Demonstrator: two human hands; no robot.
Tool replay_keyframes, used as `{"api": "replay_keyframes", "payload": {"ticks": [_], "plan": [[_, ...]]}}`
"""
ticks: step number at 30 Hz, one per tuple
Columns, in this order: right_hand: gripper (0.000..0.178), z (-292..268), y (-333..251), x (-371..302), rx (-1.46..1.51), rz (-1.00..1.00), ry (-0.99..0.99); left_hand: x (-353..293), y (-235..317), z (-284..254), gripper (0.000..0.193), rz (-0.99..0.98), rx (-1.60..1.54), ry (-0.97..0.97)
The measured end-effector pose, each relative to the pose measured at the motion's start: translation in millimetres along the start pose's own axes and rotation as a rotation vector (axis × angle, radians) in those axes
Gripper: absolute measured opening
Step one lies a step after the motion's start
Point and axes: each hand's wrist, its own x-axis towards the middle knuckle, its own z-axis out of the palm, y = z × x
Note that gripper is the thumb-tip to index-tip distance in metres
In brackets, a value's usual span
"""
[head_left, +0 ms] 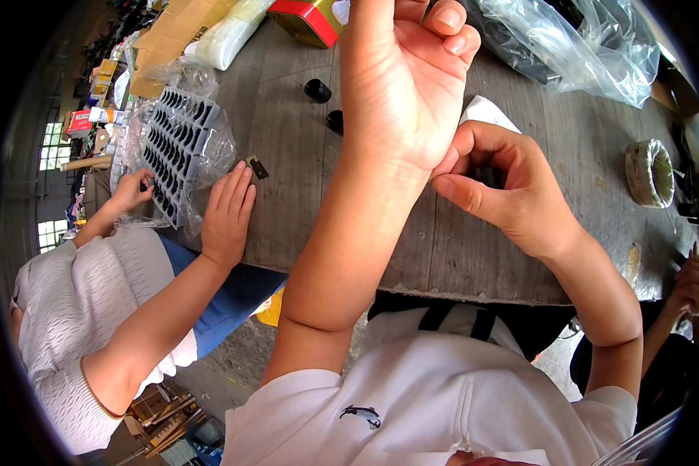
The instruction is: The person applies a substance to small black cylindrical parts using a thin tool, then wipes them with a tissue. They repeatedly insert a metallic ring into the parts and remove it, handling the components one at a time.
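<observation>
My left hand (404, 93) is raised close in front of me, palm showing, with its ring and little fingers curled. The thumb and other fingertips run out at the top edge, so whatever they pinch is hidden. By the left wrist is my right hand (512, 182), its thumb and forefinger tips drawn together. A small black cylinder (487, 176) shows within its curled fingers, mostly covered. Behind that hand a white paper (489, 113) lies on the grey wooden table (295, 210). Two small black cylinders, one standing (317, 91) and one (335, 122) half covered by my left forearm, are on it.
At left, another person's hands (229, 210) flank a plastic-wrapped tray (180, 151) of black pieces and a small dark plate (256, 167). A red-and-gold tin (307, 19), clear plastic bag (590, 46) and pale roll (650, 172) stand around. Someone else's hands (691, 283) show far right.
</observation>
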Motion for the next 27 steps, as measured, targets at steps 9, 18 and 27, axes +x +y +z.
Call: {"api": "replay_keyframes", "payload": {"ticks": [9, 18, 27], "plan": [[0.006, 0, -4, -2, 0.035, 0.023, -0.038, 0, 1, 2, 0.028, -0.009, -0.009, -0.002], [0.009, -2, -18, -5, 0.038, 0.103, -0.273, 2, 10, 2, 0.027, 0.026, -0.010, 0.001], [0.021, 9, -19, -11, -0.274, 0.317, -0.617, 5, 21, -9, 0.030, 0.084, 0.003, 0.031]]}}
